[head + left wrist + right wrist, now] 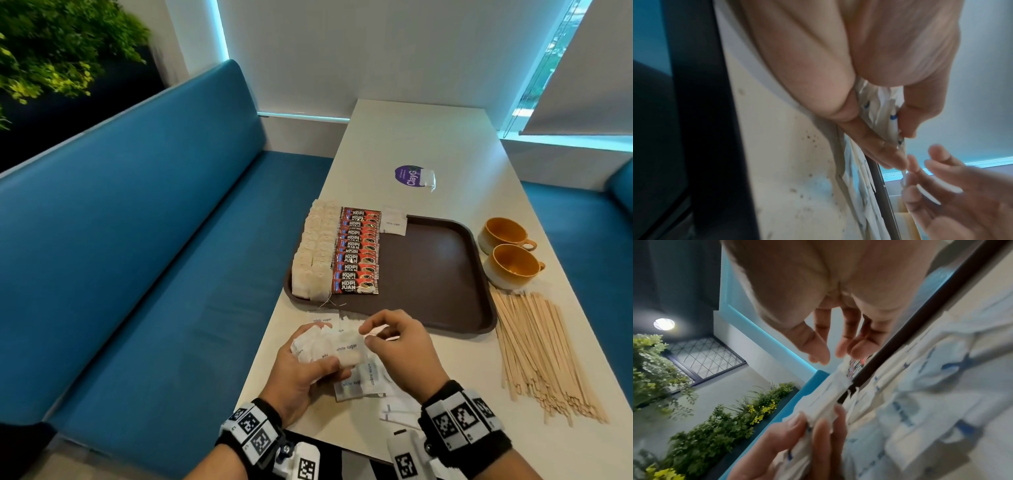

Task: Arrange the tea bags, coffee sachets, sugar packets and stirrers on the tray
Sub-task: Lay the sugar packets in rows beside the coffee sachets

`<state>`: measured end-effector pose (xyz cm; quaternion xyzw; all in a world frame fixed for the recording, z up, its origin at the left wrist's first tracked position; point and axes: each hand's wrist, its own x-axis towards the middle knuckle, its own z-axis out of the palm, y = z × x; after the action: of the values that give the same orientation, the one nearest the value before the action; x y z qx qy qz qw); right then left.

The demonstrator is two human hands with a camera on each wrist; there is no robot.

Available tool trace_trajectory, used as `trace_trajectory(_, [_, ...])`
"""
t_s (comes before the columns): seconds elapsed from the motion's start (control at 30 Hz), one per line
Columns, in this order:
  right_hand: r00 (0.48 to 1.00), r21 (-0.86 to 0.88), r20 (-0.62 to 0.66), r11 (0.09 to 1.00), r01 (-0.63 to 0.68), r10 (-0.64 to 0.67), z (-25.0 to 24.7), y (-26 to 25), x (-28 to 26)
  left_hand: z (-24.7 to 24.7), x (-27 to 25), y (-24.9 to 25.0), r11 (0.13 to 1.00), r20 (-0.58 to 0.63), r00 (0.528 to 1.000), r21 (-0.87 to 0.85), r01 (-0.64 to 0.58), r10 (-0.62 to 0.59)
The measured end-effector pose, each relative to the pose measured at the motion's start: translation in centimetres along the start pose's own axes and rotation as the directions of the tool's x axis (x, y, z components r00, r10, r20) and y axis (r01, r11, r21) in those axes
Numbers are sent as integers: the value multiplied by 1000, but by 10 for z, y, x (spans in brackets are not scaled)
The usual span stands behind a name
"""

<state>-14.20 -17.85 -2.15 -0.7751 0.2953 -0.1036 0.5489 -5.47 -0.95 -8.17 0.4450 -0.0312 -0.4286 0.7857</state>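
My left hand (301, 373) grips a bunch of white sugar packets (335, 349) just above the table's near left corner. In the left wrist view the same bunch (879, 113) is pinched between thumb and fingers. My right hand (366, 334) hovers at the bunch's upper right edge, thumb and forefinger slightly apart and holding nothing (828, 356). On the brown tray (428, 274), tea bags (315, 253) fill the left side, a column of red coffee sachets (358, 253) lies beside them, and one sugar packet (394, 222) lies at the far edge. Wooden stirrers (541, 349) lie heaped right of the tray.
More loose sugar packets (359, 383) lie on the table under my hands. Two orange cups (503, 233) (512, 267) stand right of the tray. A purple sticker (406, 176) with a small white packet (428, 178) lies beyond it. A blue bench (154, 240) runs along the left.
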Motion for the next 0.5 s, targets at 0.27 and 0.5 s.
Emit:
trace_trajectory(0.27, [979,252,187,959,-131,85,-5,6,-4,0,1,1,999,-20,999,-13,-39,39])
trace_trajectory(0.5, [973,284,213,948,-146,87,-11,4,-1,-2,3,-1,999,-21,999,-16,-37,36])
